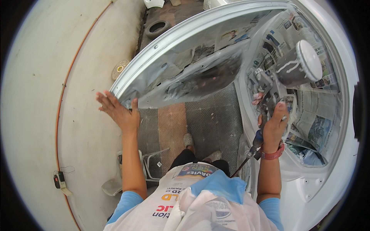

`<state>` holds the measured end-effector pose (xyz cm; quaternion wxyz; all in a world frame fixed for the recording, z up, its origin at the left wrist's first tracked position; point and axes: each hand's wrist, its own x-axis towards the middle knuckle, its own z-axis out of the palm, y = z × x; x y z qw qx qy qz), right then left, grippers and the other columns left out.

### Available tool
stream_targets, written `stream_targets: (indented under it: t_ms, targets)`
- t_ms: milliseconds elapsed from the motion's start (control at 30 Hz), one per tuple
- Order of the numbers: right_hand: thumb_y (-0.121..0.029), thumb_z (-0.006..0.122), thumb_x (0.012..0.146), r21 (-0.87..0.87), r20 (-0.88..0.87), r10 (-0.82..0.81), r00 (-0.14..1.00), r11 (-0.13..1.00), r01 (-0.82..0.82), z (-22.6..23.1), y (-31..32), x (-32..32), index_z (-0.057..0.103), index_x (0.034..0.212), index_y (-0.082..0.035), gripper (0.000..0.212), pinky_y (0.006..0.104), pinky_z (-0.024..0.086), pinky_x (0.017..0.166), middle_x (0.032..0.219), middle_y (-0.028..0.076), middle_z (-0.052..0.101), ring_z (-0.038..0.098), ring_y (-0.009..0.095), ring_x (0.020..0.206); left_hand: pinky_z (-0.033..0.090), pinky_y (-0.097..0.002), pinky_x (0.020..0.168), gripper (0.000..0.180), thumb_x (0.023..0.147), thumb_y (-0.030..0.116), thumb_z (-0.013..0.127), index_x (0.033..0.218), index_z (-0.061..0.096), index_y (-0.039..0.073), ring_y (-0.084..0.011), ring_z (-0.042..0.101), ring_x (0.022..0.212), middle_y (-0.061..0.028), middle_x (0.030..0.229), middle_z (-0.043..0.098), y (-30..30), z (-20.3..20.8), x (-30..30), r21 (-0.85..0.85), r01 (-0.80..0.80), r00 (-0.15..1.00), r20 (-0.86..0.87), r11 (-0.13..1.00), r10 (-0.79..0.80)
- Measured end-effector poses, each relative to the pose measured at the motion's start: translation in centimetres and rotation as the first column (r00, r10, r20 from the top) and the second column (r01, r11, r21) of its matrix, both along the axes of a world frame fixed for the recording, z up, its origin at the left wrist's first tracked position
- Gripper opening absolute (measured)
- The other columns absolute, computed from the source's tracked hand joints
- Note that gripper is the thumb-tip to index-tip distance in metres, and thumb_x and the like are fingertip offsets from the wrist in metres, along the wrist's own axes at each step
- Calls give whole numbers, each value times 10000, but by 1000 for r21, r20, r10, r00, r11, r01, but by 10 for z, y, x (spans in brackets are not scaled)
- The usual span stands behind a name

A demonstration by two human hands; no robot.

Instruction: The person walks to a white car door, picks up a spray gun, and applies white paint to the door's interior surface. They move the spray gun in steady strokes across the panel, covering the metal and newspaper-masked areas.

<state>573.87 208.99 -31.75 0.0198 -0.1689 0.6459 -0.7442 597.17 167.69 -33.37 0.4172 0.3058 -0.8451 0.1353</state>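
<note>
My right hand is wrapped round a spray gun. A dark grey cup with a white lid and a white drip down its side sits on top of the gun. A dark hose runs from the gun's handle down past my wrist. At the outer end of a silver-white car door, my left hand is open, fingers spread and thumb apart. Its palm is at the door's edge; whether it presses on it I cannot tell. The door stands swung out from the car body.
Newspaper covers the door opening. A pale wall with an orange cable rises at the left. A tire lies on the floor beyond the door. A white plastic chair stands beside my left forearm, on dark matting.
</note>
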Motion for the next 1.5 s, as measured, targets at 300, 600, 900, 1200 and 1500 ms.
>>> stream_targets:
  t_ms: [300,600,900,1200,1500]
  targets:
    - [-481,408,1199,-50,-58,114,992,992,-117,82,-27,68,695,1249,30,588,253,448,504,1025,113,786,714,124,798,-6,-757,1295,1088,1045,649,626,1785,58,91,-478,-9,1703,-224,1856,3,-19,18,2,55,57,996,73,997,-61]
    - [-511,450,1190,126,-86,222,971,970,-210,139,-107,146,734,1209,-6,579,219,437,465,982,83,785,723,91,799,29,-718,1322,999,1078,517,623,1772,94,30,-504,55,1692,-253,1845,58,-16,-82,68,402,168,965,121,900,-234]
    - [-536,448,1185,237,-55,464,884,866,-440,139,-183,250,697,1303,-19,586,230,459,443,969,72,767,722,96,773,63,-700,1339,990,1062,488,648,1761,135,10,-439,93,1706,-229,1844,115,-6,-112,89,611,100,788,433,786,-437]
    - [-586,455,1164,277,12,352,936,898,-341,166,-192,253,699,1233,-27,614,258,459,433,920,81,762,725,127,726,68,-654,1358,996,1062,501,648,1773,116,50,-408,63,1714,-212,1853,73,6,-119,100,656,161,760,395,738,-516]
    - [-606,515,1131,210,-150,-118,982,966,149,207,-101,132,721,1148,-13,627,264,454,418,847,85,751,724,144,677,29,-689,1343,1077,1015,518,704,1784,90,79,-431,20,1714,-221,1857,6,-29,-124,79,594,38,762,503,804,-408]
